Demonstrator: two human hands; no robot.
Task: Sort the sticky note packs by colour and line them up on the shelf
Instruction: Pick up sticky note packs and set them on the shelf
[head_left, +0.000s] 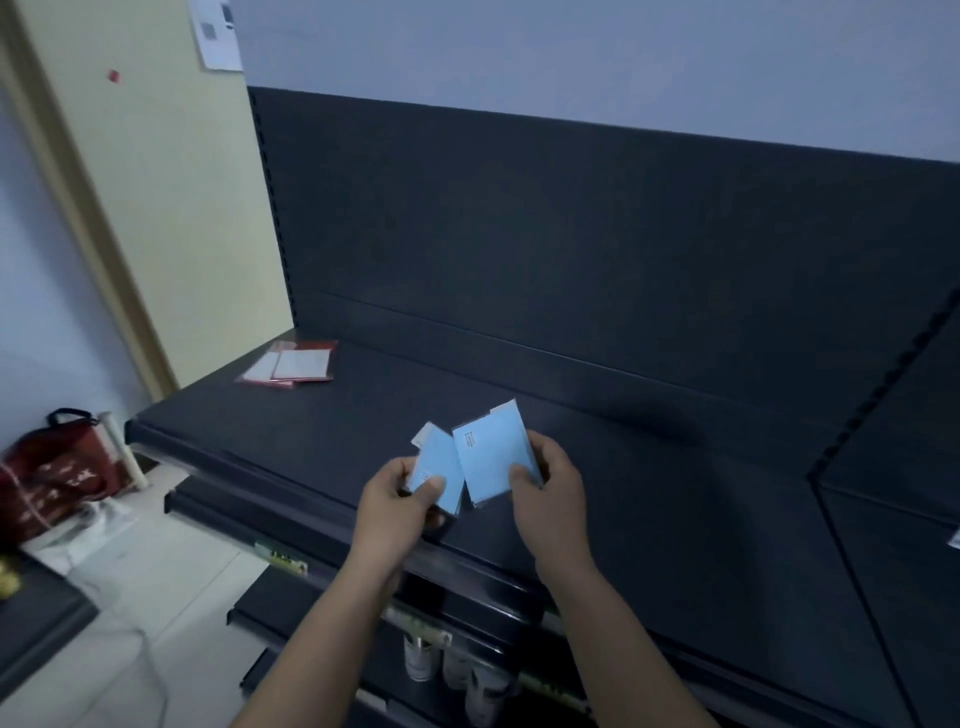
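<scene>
Two light blue sticky note packs in clear wrap, held just above the near edge of the dark shelf (623, 415). Left hand (397, 501) pinches the smaller-looking pack (439, 475), thumb on top. Right hand (550, 493) grips the other pack (491, 452), which is tilted, its edge just beside the first. Red packs (293, 364) lie flat at far left, well apart. Red bag (57, 473) on the floor, left. Bottles (441, 665) on a lower shelf.
</scene>
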